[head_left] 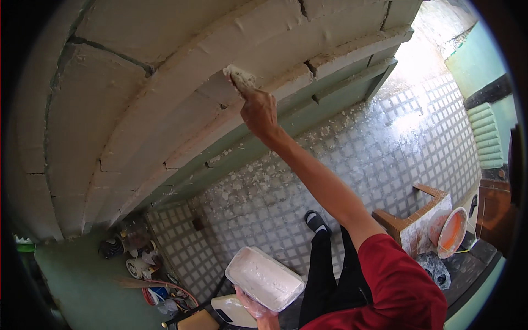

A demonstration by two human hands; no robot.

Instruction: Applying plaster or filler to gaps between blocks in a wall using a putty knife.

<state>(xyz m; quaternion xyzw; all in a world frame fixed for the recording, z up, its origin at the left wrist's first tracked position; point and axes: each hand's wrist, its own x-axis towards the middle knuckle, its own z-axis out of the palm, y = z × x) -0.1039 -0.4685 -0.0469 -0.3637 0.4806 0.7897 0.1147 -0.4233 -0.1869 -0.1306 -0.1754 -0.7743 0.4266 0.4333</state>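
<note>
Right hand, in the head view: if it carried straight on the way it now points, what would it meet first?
Most likely the pale, stepped surface, met through the white-smeared tool that the right hand grips. The tool seems already against it, though depth is unclear.

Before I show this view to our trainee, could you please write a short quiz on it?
1. Which hand holds the white tray?
2. True or false: the right hand is inside the tray.
3. What colour is the sleeve: (a) green, (b) red or (c) white?

Key: 1. The left hand. 2. False; it is up at the pale stepped surface. 3. b.
</note>
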